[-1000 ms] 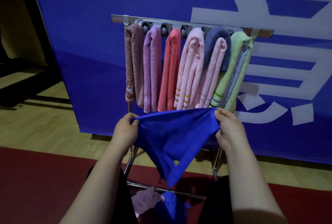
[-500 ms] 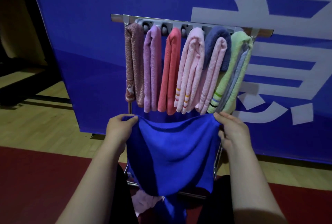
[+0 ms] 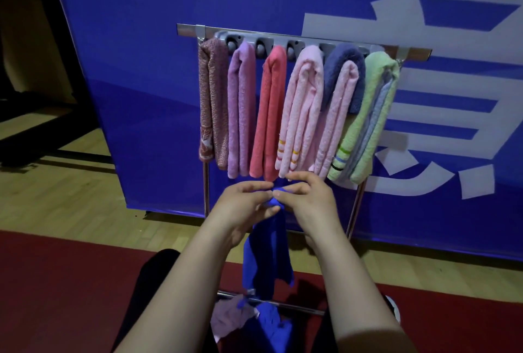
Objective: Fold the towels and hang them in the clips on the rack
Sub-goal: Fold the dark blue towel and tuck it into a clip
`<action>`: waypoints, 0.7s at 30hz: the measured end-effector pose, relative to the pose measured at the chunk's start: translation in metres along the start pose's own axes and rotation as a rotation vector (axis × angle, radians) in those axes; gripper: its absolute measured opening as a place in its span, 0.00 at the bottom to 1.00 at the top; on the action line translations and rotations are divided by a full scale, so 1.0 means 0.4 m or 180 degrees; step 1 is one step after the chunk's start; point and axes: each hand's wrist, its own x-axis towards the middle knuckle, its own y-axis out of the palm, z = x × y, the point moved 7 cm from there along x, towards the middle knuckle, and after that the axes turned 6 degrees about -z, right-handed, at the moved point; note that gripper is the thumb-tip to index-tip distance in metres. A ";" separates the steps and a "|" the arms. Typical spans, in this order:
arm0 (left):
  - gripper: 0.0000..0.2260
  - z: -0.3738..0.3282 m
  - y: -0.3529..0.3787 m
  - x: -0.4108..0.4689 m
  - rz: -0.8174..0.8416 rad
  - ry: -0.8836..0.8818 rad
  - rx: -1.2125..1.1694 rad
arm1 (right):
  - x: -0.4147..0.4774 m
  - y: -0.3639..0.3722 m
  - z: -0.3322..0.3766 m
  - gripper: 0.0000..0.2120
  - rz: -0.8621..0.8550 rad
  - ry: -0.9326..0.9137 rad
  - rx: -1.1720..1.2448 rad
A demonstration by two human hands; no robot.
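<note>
Towels (image 3: 300, 115) in clips (image 3: 261, 45); blue towel (image 3: 268, 256) in hands (image 3: 243, 207) (image 3: 310, 202)

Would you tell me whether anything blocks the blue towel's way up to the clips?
Yes. The left hand and right hand pinch the blue towel below the hanging towels, which crowd the clips along the rack; no free clip shows.

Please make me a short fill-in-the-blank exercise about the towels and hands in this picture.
1. The left hand and the right hand together pinch the top of a hanging ___ cloth towel.
2. On the metal rack, the coral-red folded towel hangs between a pale pink one and a ___ one.
3. The striped folded towel at the rack's right end is mostly ___.
Missing words: blue; purple; green.
</note>
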 end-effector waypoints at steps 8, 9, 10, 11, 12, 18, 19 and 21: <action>0.04 -0.013 -0.005 -0.007 -0.0005 -0.0016 -0.0308 | -0.023 0.014 0.058 0.13 0.0220 -0.0772 -0.0495; 0.04 -0.015 -0.004 -0.008 -0.0012 0.0006 -0.0353 | -0.025 0.020 0.059 0.13 0.0282 -0.0797 -0.0510; 0.04 -0.016 -0.006 -0.007 -0.0025 0.0025 -0.0394 | -0.025 0.026 0.059 0.12 0.0345 -0.0824 -0.0551; 0.04 -0.016 -0.007 -0.007 -0.0043 0.0036 -0.0433 | -0.026 0.032 0.060 0.12 0.0403 -0.0853 -0.0612; 0.05 -0.015 -0.009 -0.006 -0.0068 0.0037 -0.0458 | -0.027 0.036 0.061 0.11 0.0458 -0.0881 -0.0686; 0.06 -0.008 -0.031 -0.001 -0.0180 -0.0153 -0.0598 | -0.040 0.057 0.065 0.19 0.0860 -0.1033 -0.1214; 0.06 -0.008 -0.030 -0.002 -0.0163 -0.0188 -0.0670 | -0.039 0.058 0.064 0.19 0.0861 -0.1058 -0.1256; 0.05 -0.007 -0.025 -0.002 -0.0124 -0.0188 -0.0782 | -0.033 0.052 0.064 0.16 0.0747 -0.1068 -0.1249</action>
